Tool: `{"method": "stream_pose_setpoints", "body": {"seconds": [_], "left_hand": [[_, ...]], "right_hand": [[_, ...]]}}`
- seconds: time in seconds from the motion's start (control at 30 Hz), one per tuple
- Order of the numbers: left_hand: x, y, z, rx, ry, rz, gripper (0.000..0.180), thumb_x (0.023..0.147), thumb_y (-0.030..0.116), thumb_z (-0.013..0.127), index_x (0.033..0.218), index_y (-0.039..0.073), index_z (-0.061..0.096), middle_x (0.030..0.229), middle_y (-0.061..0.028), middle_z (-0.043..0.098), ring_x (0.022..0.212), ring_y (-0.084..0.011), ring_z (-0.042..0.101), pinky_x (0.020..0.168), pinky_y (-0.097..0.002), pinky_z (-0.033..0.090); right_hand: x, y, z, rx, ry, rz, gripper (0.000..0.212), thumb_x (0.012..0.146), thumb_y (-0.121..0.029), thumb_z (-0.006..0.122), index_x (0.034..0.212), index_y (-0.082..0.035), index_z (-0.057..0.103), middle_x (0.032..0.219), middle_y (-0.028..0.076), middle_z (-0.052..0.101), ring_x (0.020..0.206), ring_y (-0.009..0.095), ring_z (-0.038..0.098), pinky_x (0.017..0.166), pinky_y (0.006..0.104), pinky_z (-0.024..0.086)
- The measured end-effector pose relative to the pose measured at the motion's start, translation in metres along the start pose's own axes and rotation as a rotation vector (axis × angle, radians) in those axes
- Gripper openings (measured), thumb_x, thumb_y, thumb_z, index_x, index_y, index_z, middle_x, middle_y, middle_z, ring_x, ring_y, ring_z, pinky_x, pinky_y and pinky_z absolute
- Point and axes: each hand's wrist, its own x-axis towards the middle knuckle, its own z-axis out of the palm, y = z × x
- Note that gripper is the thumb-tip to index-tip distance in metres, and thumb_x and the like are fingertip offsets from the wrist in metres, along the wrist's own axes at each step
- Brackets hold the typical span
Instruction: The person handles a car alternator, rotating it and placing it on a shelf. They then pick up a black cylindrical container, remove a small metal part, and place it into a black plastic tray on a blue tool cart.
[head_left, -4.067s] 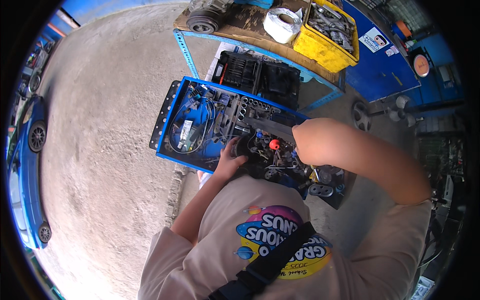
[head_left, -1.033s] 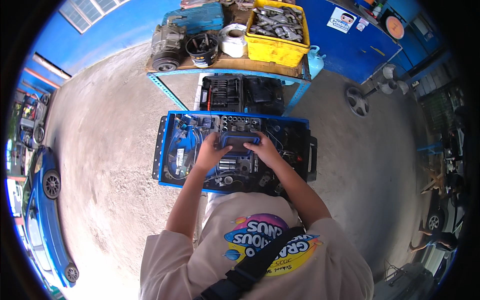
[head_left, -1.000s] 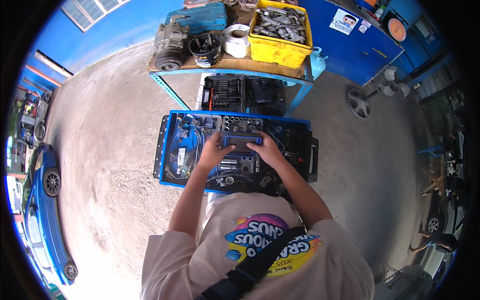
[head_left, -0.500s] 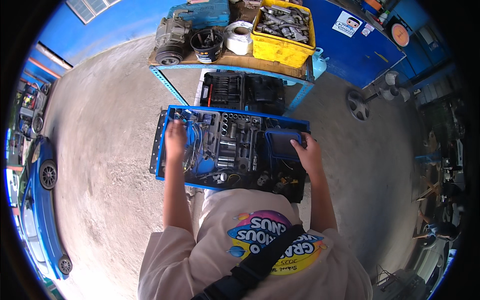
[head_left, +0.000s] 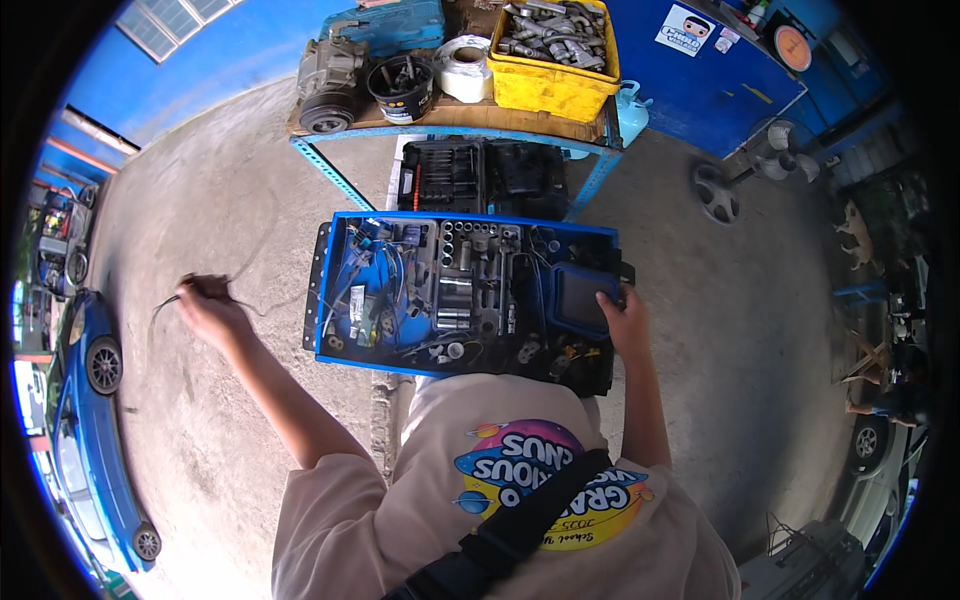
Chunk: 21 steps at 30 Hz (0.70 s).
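Note:
A shallow blue drawer full of parts lies in front of me. My left hand is out beyond its left side, over the concrete floor, fingers closed on a thin dark wire whose loose ends trail from it, blurred. My right hand grips the near right edge of a dark, blue-rimmed box at the drawer's right end, thumb on top. A socket set in a grey moulded tray fills the drawer's middle. Tangled wires and a small white-labelled packet sit left of it.
Past the drawer stands a blue metal rack bearing a yellow bin of metal parts, a black bucket, a white roll and a compressor-like part. Beneath is an open black tool case. A blue car is far left.
My left hand has swung left out of the drawer with the wire, uncovering the packet. My right hand stays on the box, which now sits slightly lower and flatter.

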Motion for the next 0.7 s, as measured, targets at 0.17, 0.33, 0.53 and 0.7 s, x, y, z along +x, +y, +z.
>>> {"method": "stream_pose_setpoints", "body": {"seconds": [0.17, 0.33, 0.53, 0.7], "left_hand": [[-0.080, -0.163, -0.050, 0.368, -0.227, -0.725, 0.024, 0.103, 0.031, 0.050, 0.099, 0.009, 0.060, 0.068, -0.0002, 0.049, 0.058, -0.0107, 0.050, 0.047, -0.0275, 0.043], [-0.135, -0.222, -0.070, 1.124, -1.062, -0.136, 0.052, 0.096, 0.039, 0.060, 0.136, 0.006, 0.053, 0.134, -0.0171, 0.053, 0.123, -0.0332, 0.052, 0.102, -0.0549, 0.043], [-0.180, -0.190, -0.044, 1.783, -0.989, -0.336, 0.116, 0.075, 0.074, 0.068, 0.160, 0.013, 0.017, 0.165, -0.0168, 0.015, 0.148, -0.0394, 0.023, 0.115, -0.0644, 0.023], [-0.176, -0.192, -0.039, 1.786, -0.956, -0.244, 0.080, 0.086, 0.053, 0.068, 0.147, 0.009, 0.037, 0.151, -0.0180, 0.033, 0.134, -0.0432, 0.039, 0.103, -0.0577, 0.044]], "right_hand": [[0.001, -0.003, 0.000, -0.052, -0.017, -0.044, 0.035, 0.092, -0.024, 0.071, 0.115, 0.002, 0.064, 0.089, 0.011, 0.070, 0.076, 0.019, 0.063, 0.073, 0.0335, 0.050], [-0.001, -0.009, 0.000, -0.101, -0.035, -0.046, 0.037, 0.093, -0.025, 0.070, 0.117, 0.002, 0.063, 0.089, 0.012, 0.069, 0.076, 0.020, 0.063, 0.073, 0.0343, 0.050], [-0.004, -0.006, 0.001, -0.174, 0.000, -0.032, 0.038, 0.095, -0.029, 0.067, 0.118, 0.002, 0.063, 0.089, 0.013, 0.068, 0.076, 0.023, 0.063, 0.073, 0.0366, 0.049], [-0.007, -0.007, 0.002, -0.182, 0.009, -0.015, 0.039, 0.096, -0.030, 0.066, 0.119, 0.001, 0.063, 0.089, 0.014, 0.068, 0.078, 0.025, 0.064, 0.073, 0.0370, 0.050]]}}
